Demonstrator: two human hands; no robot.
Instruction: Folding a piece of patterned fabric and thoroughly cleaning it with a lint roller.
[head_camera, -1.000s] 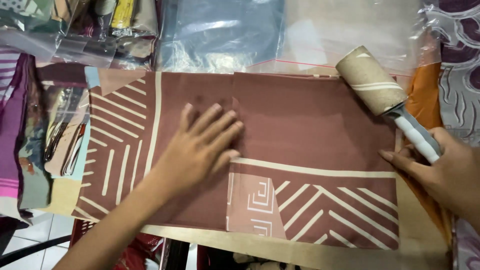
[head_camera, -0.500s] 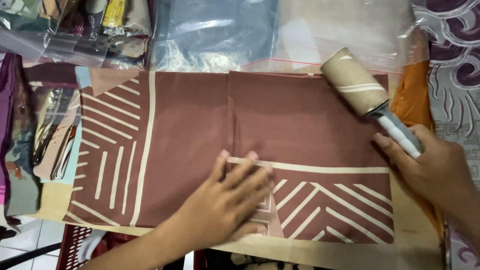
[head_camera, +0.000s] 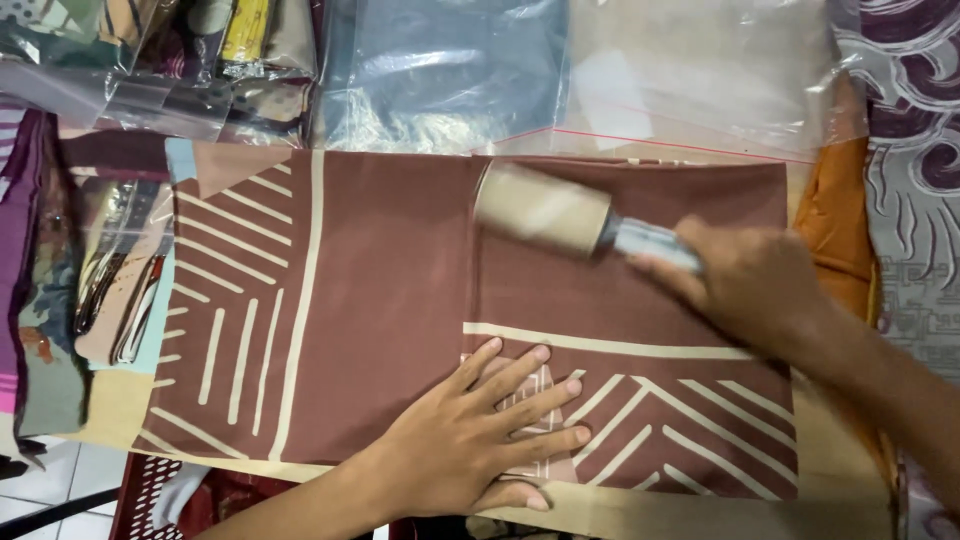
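we find the right hand gripping a lint roller on the brown cloth at upper centre; left hand lies flat, empty, pinning the lower edge. rolling step underway, we judge.

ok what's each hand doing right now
Left hand: open, flat on the brown patterned cloth.
Right hand: closed around the lint roller handle.

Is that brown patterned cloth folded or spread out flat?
Folded: the brown cloth lies flat, with a layered edge running down its middle beneath the lint roller.
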